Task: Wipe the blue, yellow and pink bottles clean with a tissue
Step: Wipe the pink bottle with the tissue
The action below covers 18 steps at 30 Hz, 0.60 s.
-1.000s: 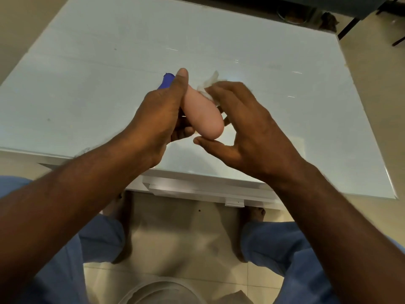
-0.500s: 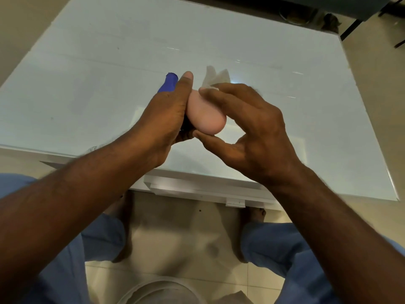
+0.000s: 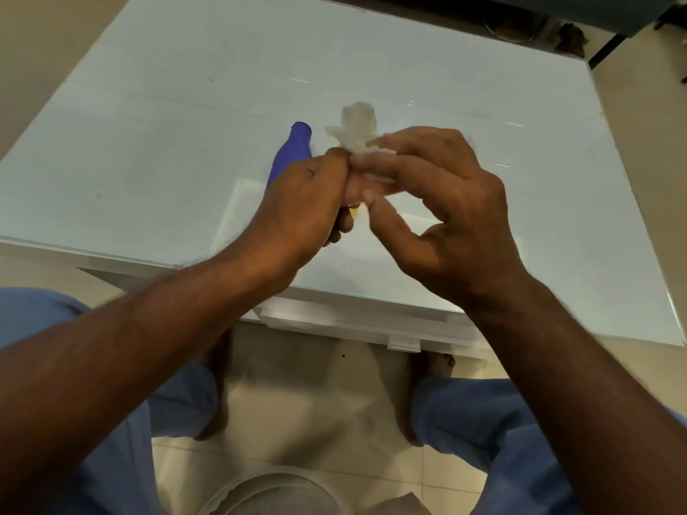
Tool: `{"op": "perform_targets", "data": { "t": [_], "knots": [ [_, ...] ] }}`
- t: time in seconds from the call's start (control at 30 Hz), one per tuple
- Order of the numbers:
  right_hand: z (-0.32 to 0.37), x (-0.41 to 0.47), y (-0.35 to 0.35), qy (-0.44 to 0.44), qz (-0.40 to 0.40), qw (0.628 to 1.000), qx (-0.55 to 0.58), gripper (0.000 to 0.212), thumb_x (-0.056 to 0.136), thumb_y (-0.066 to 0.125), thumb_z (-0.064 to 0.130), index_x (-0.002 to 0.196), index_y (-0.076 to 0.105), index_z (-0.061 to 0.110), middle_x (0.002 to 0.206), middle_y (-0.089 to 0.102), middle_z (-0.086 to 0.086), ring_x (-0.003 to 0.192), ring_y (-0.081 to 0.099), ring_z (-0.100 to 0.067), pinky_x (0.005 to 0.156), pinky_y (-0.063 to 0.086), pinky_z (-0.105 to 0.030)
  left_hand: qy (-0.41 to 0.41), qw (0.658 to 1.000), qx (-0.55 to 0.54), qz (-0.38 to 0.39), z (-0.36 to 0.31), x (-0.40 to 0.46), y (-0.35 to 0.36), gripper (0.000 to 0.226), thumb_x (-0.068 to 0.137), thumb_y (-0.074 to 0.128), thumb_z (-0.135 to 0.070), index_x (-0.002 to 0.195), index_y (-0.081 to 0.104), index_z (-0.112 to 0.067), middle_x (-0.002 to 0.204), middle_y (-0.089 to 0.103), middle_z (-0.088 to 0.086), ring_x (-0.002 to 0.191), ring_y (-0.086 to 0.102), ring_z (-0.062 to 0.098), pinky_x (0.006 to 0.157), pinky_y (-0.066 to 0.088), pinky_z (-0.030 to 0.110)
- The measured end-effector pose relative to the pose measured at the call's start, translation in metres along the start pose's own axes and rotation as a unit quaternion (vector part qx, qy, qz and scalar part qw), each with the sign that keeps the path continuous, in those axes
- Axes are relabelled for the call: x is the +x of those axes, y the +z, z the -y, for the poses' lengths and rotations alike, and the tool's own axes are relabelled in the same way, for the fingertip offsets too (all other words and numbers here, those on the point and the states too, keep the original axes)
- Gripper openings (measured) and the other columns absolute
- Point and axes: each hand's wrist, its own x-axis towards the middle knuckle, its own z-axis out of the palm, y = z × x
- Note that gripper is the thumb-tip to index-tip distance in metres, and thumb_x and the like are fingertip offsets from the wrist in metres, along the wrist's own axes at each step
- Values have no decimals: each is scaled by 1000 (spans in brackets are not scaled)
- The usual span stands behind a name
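My left hand grips the pink bottle above the table's near edge. Only a small pink patch shows between my hands. My right hand pinches a crumpled white tissue and presses it onto the bottle's upper part, with the loose end sticking up. The blue bottle pokes out behind my left hand, its lower part hidden; I cannot tell whether that hand holds it too. A sliver of the yellow bottle shows under my left fingers.
The pale glass table spreads out beyond my hands. On the floor between my knees, which are in blue trousers, stands a white round container. Dark objects lie past the table's far right corner.
The pink bottle has become almost hidden as my right hand slid over it with the tissue. More of the tissue now sticks up, and more of the blue bottle shows.
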Motion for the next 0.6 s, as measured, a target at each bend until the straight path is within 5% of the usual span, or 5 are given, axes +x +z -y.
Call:
{"op": "perform_targets", "data": {
  "t": [0.2, 0.37, 0.47, 0.6],
  "knots": [
    [-6, -2, 0, -13, 61, 996, -60, 36, 105, 67, 23, 135, 69, 2, 130, 71, -15, 120, 64, -35, 103, 50, -40, -13, 999, 33, -22, -2, 3, 2, 38, 108, 36, -42, 84, 59, -23, 55, 53, -6, 49, 51, 5, 50, 46, 18],
    [-7, -1, 1, -27, 13, 995, -95, 25, 104, 70, 23, 116, 77, 3, 107, 76, -14, 100, 68, -35, 85, 53, -40, -48, 998, 26, -24, 1, 7, 5, 44, 106, 38, -43, 74, 56, -20, 44, 47, -10, 46, 47, 8, 50, 43, 23],
    [-5, 3, 0, -14, -51, 993, -103, 22, 96, 82, 22, 92, 77, 1, 88, 72, -15, 84, 64, -35, 75, 46, -34, -64, 998, 7, -29, -1, 10, 5, 45, 105, 36, -42, 84, 62, -12, 46, 45, -6, 47, 45, 8, 51, 43, 26],
    [-6, 4, -3, 29, -58, 994, -90, 31, 89, 89, 28, 88, 73, 2, 86, 68, -15, 81, 60, -33, 77, 36, -23, -63, 997, 23, -39, -2, 15, 2, 58, 103, 39, -44, 145, 48, -5, 55, 49, -3, 43, 46, 6, 42, 42, 19]
  ]
}}
